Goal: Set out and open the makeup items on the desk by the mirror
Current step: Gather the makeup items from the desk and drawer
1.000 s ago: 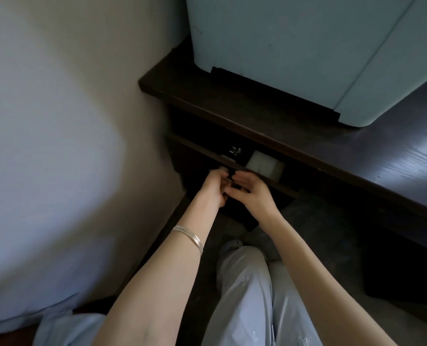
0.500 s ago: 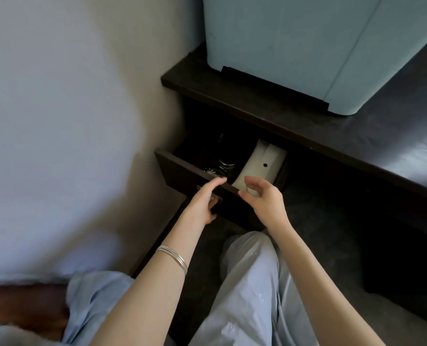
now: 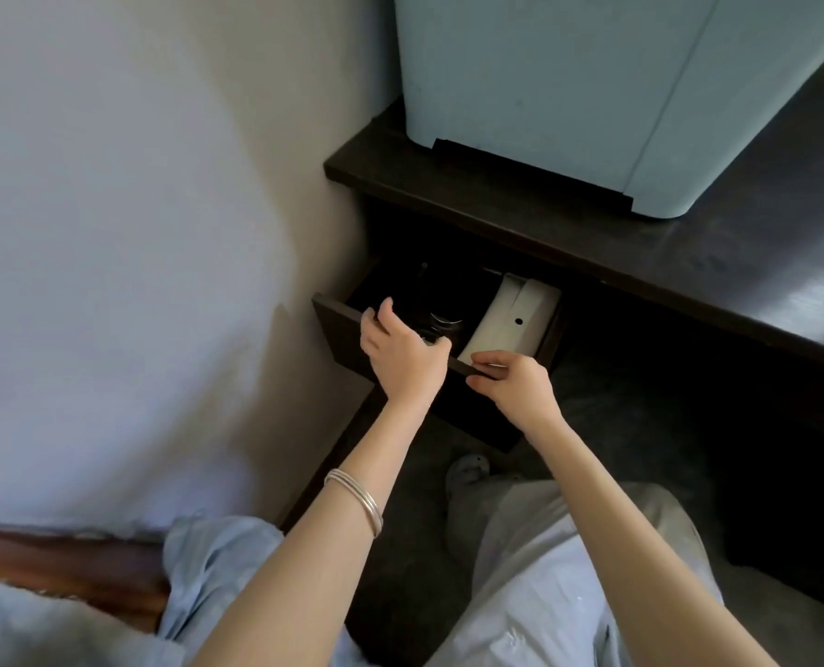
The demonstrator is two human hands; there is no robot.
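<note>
At frame centre your dark, matte wooden drawer (image 3: 340,324) stands pulled out under the smooth dark desk (image 3: 718,262), and inside it lie a flat cream rectangular pouch (image 3: 506,324) with a black snap and a dark round jar (image 3: 443,315), partly hidden. Your left hand (image 3: 402,351) curls over the drawer's front edge with the thumb raised, while your right hand (image 3: 513,380) pinches that same edge just below the pouch.

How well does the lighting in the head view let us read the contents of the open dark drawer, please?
Head view: the dark wooden drawer is deep in shadow, so only the cream rectangular case reads clearly; the dark round items beside it stay murky; window light sheens the dark desktop; edges bow from wide-angle distortion.
</note>
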